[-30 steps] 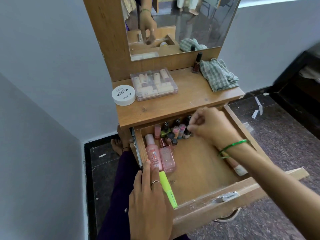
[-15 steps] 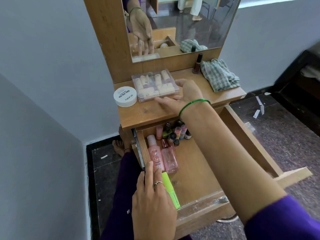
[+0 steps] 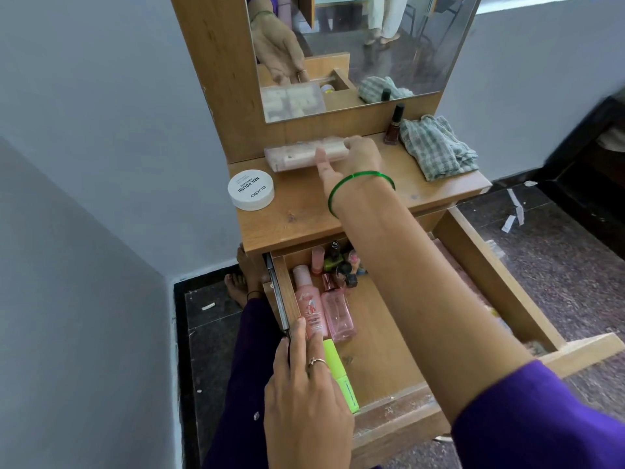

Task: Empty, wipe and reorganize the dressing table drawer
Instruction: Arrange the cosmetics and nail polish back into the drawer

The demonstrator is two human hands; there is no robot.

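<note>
The wooden drawer (image 3: 490, 262) of the dressing table stands pulled out. Inside at its back left are two pink bottles (image 3: 323, 308), several small nail polish bottles (image 3: 338, 262) and a lime green tube (image 3: 340, 374). My right hand (image 3: 355, 157) reaches over the tabletop and grips a clear plastic case (image 3: 297, 155) of pale tubes, tilting it up off the surface. My left hand (image 3: 304, 394) rests flat on the drawer's left rim, fingers straight, over the green tube.
On the tabletop (image 3: 304, 218) sit a white round nail polish jar (image 3: 251, 190), a dark nail polish bottle (image 3: 394, 126) and a crumpled checked cloth (image 3: 436, 148). A mirror (image 3: 389, 45) rises behind. Grey walls close in at left; dark floor lies to the right.
My right hand left the small bottles in the drawer, rose to the tabletop, took hold of the clear case and is lifting its edge. My left hand stayed on the drawer rim.
</note>
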